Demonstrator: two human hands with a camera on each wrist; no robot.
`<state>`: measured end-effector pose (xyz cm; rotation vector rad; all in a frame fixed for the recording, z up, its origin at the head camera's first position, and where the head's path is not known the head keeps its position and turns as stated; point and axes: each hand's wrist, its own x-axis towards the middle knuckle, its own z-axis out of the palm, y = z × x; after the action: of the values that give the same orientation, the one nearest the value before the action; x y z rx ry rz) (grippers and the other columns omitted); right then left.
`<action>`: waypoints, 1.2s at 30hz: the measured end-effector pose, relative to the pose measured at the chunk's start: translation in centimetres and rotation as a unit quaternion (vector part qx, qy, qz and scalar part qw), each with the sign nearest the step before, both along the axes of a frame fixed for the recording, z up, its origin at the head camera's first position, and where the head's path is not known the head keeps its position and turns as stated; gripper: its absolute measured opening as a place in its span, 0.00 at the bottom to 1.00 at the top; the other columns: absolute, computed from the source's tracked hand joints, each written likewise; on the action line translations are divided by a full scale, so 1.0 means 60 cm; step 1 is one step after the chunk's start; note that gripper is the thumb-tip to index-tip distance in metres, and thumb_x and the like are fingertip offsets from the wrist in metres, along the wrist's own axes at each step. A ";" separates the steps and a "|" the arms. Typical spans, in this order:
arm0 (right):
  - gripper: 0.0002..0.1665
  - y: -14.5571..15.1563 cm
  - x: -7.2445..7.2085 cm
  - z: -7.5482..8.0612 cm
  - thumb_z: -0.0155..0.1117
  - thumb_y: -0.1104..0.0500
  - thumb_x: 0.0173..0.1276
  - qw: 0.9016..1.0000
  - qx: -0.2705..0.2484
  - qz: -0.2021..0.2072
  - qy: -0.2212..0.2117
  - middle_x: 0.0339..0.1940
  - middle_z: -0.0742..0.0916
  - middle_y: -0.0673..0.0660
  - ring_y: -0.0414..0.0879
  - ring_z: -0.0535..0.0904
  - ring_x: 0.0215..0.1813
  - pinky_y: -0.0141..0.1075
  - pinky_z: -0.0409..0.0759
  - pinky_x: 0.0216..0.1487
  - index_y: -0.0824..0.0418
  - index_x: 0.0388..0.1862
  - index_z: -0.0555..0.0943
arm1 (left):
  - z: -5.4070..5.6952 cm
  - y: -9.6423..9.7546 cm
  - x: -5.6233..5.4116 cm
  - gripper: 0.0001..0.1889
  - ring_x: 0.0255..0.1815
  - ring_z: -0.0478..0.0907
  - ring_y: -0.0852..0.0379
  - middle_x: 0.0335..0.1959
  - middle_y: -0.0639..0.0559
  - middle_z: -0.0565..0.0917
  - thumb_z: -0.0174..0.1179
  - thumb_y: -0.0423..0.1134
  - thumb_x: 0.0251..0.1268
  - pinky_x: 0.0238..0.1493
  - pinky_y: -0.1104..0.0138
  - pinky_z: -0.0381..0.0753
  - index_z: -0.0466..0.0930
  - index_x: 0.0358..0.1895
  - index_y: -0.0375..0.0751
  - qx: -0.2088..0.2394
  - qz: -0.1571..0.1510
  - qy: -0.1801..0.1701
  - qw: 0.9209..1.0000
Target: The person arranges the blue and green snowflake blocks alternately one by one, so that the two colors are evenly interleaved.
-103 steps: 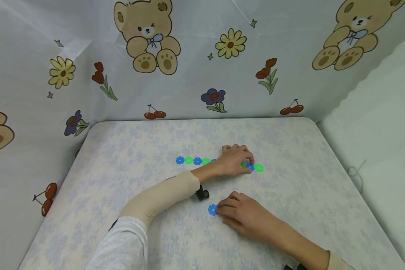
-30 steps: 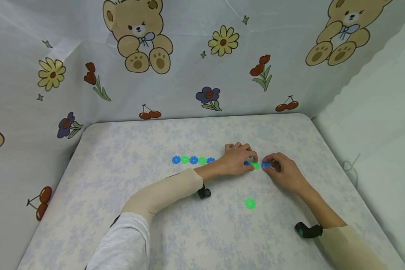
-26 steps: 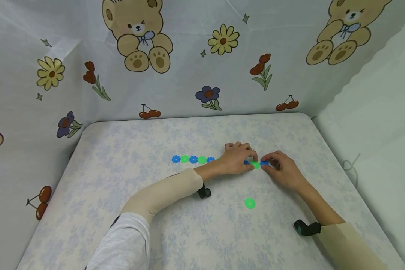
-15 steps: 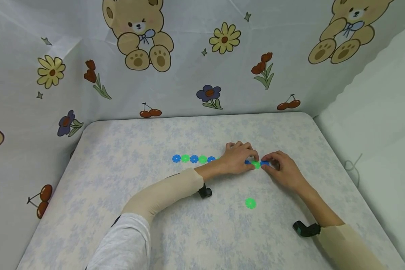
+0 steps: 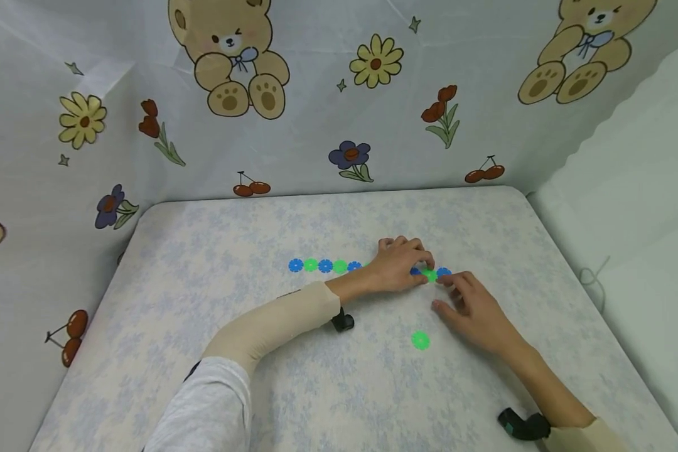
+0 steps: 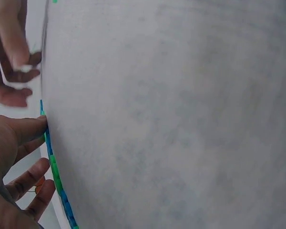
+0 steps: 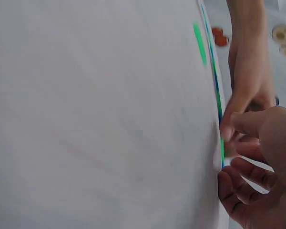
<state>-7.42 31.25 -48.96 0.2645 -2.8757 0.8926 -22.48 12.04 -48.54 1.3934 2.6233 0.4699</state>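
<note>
A row of blue and green notched plastic discs (image 5: 325,266), snowflake-type pieces in alternating colours, runs across the table. My left hand (image 5: 398,267) covers the middle of the row and pinches the green disc (image 5: 430,276) near its right end between thumb and finger. To the right of that green piece, a blue disc (image 5: 444,272) ends the row. My right hand (image 5: 477,314) is just below this blue disc, thumb and fingers spread apart with nothing between them. In the left wrist view, the thumb of my left hand (image 6: 12,148) lies against the strip's edge.
One loose green disc (image 5: 420,340) lies on the table nearer to me, left of my right forearm. The pale patterned table (image 5: 203,251) meets a cloth backdrop (image 5: 316,75) printed with bears and flowers. Black wrist cameras (image 5: 522,425) sit on both arms.
My right hand took a blue disc from the near table to the row's right end beside the green disc, then let go and drew back toward me. My left hand shifted slightly right along the row.
</note>
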 end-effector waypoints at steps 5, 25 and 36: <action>0.15 -0.036 0.055 0.004 0.76 0.50 0.74 0.998 0.012 0.069 0.000 0.55 0.85 0.45 0.38 0.78 0.51 0.38 0.82 0.52 0.48 0.56 0.86 | 0.004 0.002 0.001 0.11 0.66 0.70 0.55 0.61 0.61 0.77 0.64 0.56 0.79 0.76 0.40 0.61 0.82 0.58 0.67 -0.004 -0.004 -0.009 1.000; 0.13 -0.018 0.083 0.000 0.75 0.55 0.75 0.999 0.019 0.043 -0.004 0.52 0.84 0.40 0.36 0.73 0.54 0.36 0.77 0.56 0.47 0.54 0.82 | 0.002 0.054 0.011 0.14 0.65 0.70 0.55 0.60 0.61 0.75 0.58 0.63 0.80 0.75 0.38 0.61 0.77 0.59 0.66 -0.009 0.007 0.013 1.000; 0.12 0.041 0.045 0.004 0.72 0.59 0.76 1.000 0.025 -0.014 -0.009 0.49 0.85 0.54 0.45 0.74 0.48 0.38 0.74 0.47 0.57 0.54 0.82 | -0.007 0.060 0.018 0.09 0.65 0.69 0.54 0.60 0.62 0.74 0.62 0.60 0.79 0.76 0.36 0.62 0.78 0.53 0.68 -0.003 0.012 0.017 1.000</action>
<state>-4.69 33.70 -48.75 0.2214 -2.9137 0.8242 -21.37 15.66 -48.97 1.3823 2.6680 0.4460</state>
